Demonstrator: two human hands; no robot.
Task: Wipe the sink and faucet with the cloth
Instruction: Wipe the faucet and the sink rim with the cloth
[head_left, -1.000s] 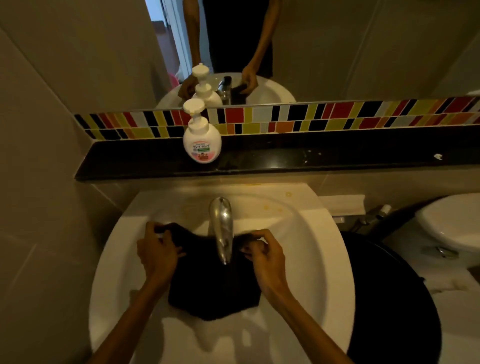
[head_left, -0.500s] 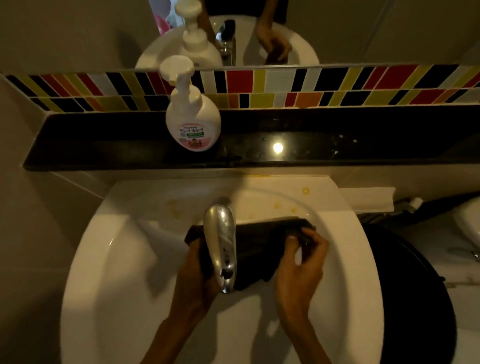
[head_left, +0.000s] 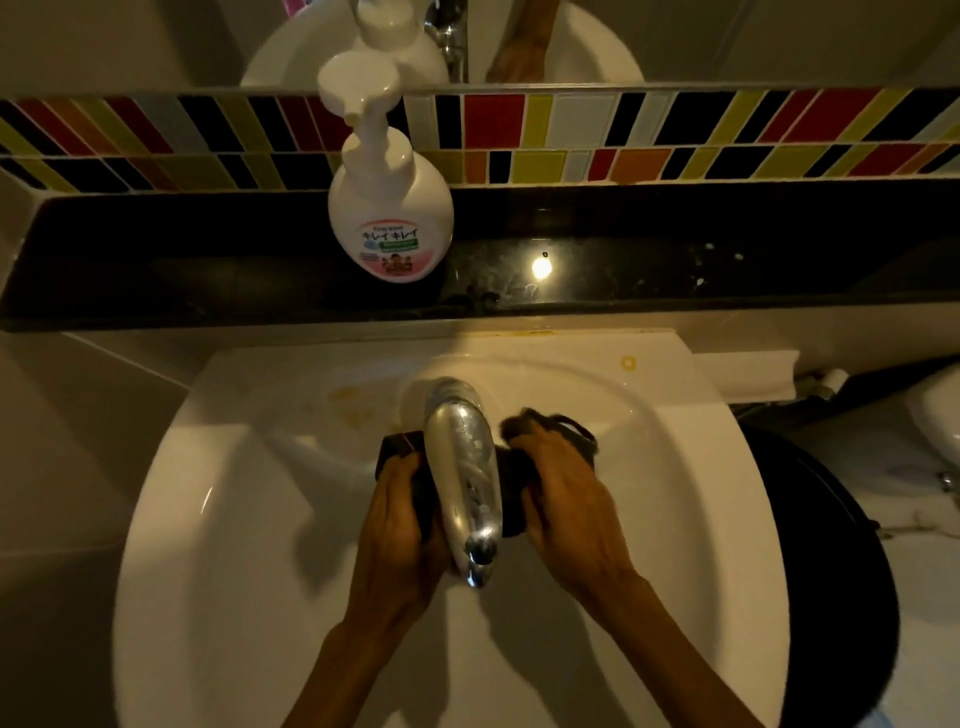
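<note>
View from above a round white ceramic sink (head_left: 218, 519) w/ a chrome metal faucet (head_left: 465, 478) jutting out over the basin toward the viewer. A dark, bunched-up cloth (head_left: 566, 434) sits under and around the faucet spout, held from both sides. The left hand (head_left: 400, 530) grips the cloth on the faucet's left, fingers curled round a dark fold that pokes out just past the knuckles. The right hand (head_left: 563, 499) grips the cloth on the faucet's right, fingers curled in, w/ a crumpled bit of fabric sticking up above the fingertips. The two hands are close together, w/ only the spout between them; both forearms reach in from the bottom edge.

A few yellowish stains (head_left: 353, 402) mark the sink's flat back rim, left of the faucet base. Behind the sink runs a glossy black stone ledge (head_left: 675, 260); on it, left of centre, stands a white plastic pump bottle of hand soap (head_left: 389, 208) w/ a pink label. Above the ledge is a strip of multicoloured rectangular mosaic tiles (head_left: 649, 135), then a mirror (head_left: 727, 36) reflecting the bottle, the sink and an arm. A round black object (head_left: 821, 545) sits right of the sink; can't tell what it is.
</note>
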